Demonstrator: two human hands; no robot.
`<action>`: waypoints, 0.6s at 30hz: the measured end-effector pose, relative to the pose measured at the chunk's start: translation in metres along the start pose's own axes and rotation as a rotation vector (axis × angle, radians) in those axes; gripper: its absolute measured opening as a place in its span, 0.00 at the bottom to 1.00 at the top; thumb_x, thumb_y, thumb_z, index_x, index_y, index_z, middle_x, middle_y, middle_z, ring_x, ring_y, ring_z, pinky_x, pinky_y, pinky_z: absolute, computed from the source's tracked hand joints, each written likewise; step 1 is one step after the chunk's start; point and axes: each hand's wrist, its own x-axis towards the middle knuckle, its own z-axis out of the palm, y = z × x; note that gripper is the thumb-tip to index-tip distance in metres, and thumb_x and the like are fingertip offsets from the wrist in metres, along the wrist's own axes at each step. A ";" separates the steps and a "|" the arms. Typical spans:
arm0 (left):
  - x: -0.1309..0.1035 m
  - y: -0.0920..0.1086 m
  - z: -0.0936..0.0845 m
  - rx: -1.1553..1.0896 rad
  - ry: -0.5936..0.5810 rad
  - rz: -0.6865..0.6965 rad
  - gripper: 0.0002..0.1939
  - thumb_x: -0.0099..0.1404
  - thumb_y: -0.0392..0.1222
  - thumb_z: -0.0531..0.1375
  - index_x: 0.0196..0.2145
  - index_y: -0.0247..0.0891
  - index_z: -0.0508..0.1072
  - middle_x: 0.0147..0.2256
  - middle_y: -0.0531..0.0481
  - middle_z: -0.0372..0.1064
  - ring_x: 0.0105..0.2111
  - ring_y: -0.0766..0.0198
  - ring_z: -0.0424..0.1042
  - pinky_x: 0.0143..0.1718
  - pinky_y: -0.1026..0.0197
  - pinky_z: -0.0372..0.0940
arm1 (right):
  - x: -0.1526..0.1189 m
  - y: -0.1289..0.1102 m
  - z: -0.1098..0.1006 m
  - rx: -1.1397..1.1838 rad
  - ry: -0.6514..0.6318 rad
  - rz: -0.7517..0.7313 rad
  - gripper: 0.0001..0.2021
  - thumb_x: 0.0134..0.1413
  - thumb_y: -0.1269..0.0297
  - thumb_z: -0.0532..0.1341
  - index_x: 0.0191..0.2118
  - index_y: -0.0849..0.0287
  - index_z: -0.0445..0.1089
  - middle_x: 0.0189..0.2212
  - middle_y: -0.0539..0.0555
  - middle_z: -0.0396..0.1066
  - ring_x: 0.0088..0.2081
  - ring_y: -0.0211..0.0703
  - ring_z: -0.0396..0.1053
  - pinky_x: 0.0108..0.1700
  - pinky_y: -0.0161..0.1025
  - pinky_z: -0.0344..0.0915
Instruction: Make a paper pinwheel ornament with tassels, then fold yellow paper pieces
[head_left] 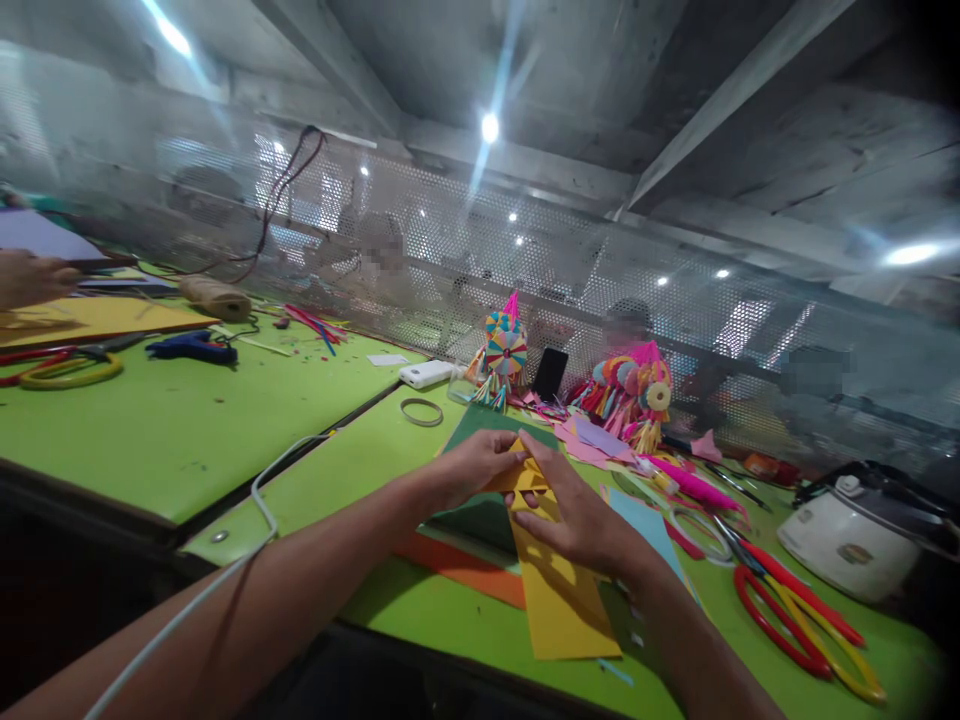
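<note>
Above the green sheet [480, 525], my left hand [474, 466] pinches the left side of a small folded yellow paper [529, 474]. My right hand [576, 505] has its fingers closed on the right side of the same paper. The pleats show between the two hands; some fingertips are hidden behind it. Beneath my right hand lies a yellow paper strip [566, 600], reaching toward the table's front edge. An orange sheet [465, 572] sticks out from under the green one. Light blue paper [646, 528] lies to the right of my right hand.
Scissors [787, 625] with red and yellow handles and a white rice cooker [851, 535] stand on the right. Colourful paper ornaments [505, 350], a phone [550, 375] and a tape ring [421, 411] sit behind. A white cable [262, 505] crosses left. Another person's hand [30, 278] is far left.
</note>
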 end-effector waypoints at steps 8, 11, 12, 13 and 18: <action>-0.005 0.005 -0.004 -0.058 -0.034 0.004 0.18 0.57 0.46 0.60 0.42 0.32 0.70 0.33 0.44 0.71 0.26 0.64 0.70 0.20 0.68 0.60 | 0.004 0.002 0.008 -0.169 0.074 -0.029 0.36 0.54 0.68 0.56 0.65 0.56 0.39 0.61 0.59 0.51 0.59 0.51 0.51 0.59 0.52 0.54; -0.002 0.000 -0.008 -0.015 -0.020 0.027 0.19 0.55 0.47 0.63 0.41 0.32 0.70 0.35 0.44 0.70 0.27 0.65 0.69 0.20 0.68 0.60 | 0.003 0.003 0.011 -0.227 0.105 -0.021 0.32 0.56 0.70 0.52 0.65 0.58 0.41 0.60 0.62 0.51 0.60 0.53 0.50 0.59 0.55 0.52; -0.002 -0.002 -0.009 -0.002 -0.017 0.034 0.20 0.55 0.47 0.63 0.41 0.32 0.70 0.36 0.44 0.70 0.27 0.66 0.69 0.21 0.68 0.60 | 0.003 0.003 0.012 -0.216 0.105 -0.019 0.32 0.56 0.71 0.52 0.65 0.58 0.41 0.60 0.62 0.51 0.60 0.53 0.50 0.59 0.55 0.52; -0.001 -0.003 -0.009 0.006 -0.018 0.038 0.20 0.55 0.48 0.63 0.41 0.32 0.69 0.36 0.44 0.69 0.28 0.66 0.69 0.22 0.68 0.61 | 0.003 0.003 0.012 -0.182 0.097 -0.017 0.33 0.56 0.71 0.52 0.65 0.57 0.40 0.60 0.61 0.51 0.60 0.52 0.50 0.59 0.55 0.52; -0.001 -0.002 -0.008 -0.001 -0.022 -0.013 0.18 0.55 0.47 0.63 0.39 0.33 0.67 0.33 0.45 0.71 0.27 0.65 0.72 0.23 0.67 0.62 | 0.002 0.007 0.002 0.206 0.032 0.002 0.39 0.50 0.74 0.55 0.65 0.53 0.39 0.63 0.56 0.48 0.61 0.48 0.50 0.60 0.50 0.52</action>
